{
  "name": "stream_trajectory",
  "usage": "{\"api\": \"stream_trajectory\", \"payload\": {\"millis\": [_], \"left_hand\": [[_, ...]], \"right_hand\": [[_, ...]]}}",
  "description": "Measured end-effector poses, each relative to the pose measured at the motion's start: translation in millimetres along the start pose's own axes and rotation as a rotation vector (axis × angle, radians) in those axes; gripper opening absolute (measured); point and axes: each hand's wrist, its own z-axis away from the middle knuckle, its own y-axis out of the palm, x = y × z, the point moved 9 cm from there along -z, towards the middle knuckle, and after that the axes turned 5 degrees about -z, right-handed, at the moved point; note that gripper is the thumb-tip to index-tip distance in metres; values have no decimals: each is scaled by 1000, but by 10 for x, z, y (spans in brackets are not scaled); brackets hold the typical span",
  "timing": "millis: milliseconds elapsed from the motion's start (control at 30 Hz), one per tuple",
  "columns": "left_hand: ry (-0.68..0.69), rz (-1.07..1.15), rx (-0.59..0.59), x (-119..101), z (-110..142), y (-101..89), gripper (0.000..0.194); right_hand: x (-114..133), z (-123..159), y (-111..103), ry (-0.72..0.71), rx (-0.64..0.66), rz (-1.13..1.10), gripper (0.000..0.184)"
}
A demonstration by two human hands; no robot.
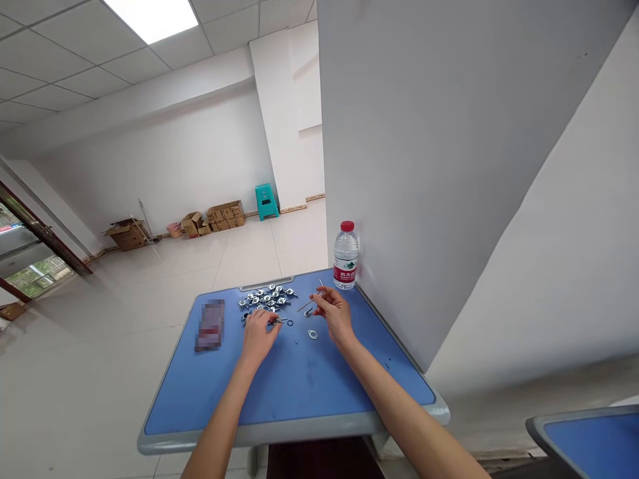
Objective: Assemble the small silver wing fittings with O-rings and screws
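— While the left hand [259, 336] lies over the near edge of the heap of bright metal fittings [264, 298], what can be confirmed about its grip?

— Its fingers curl downward and reach the heap, but they hide whatever lies beneath them. Whether that hand grasps a fitting cannot be determined.

— And the right hand [334, 314]?

— It is raised slightly above the tabletop, with thumb and forefinger pinched on a thin metal rod [305, 306]. The fingers conceal part of the rod, and its exact length cannot be read.

— Where do the parts lie?

— All lie on the blue top of the grey-rimmed desk [299, 426]. The heap sits near the far edge, and its individual fittings are too small and overlapped to count. A black rubber O-ring [290, 322] lies between the hands, and an oval metal plate [313, 334] lies just in front of the right hand. Other specks nearby are too small to identify.

— Are any other items obscured?

— A rectangular item [210, 324] left of the heap is pixelated and cannot be identified. A water bottle [346, 256] stands at the far corner of the desk, against the wall. Cardboard boxes [225, 215] and a teal stool [266, 201] stand along the distant wall. A second desk [584, 432] is cut off at the lower right of the view.
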Motion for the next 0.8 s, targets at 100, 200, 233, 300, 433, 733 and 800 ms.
{"api": "stream_trajectory", "payload": {"millis": [100,200,233,300,433,733,800], "left_hand": [[-17,-68,19,-70,-199,115,5],[-35,-98,14,-107,-336,273,3],[-43,-106,11,-109,-364,328,4],[-57,-114,4,-99,-398,426,7],[-77,-101,-11,-64,-420,540,19],[-63,-40,-91,-40,-378,359,31],[-112,-50,-137,132,-341,163,27]], "right_hand": [[7,-1,3,-6,-4,-6,37],[18,-10,-8,-12,-15,-18,37],[21,-14,-11,-14,-15,-20,37],[22,-23,-13,-18,-12,-19,37],[10,-32,-18,-16,-18,-25,37],[6,-38,-36,16,-32,-58,40],[-4,-37,-43,38,-35,-63,41]]}}
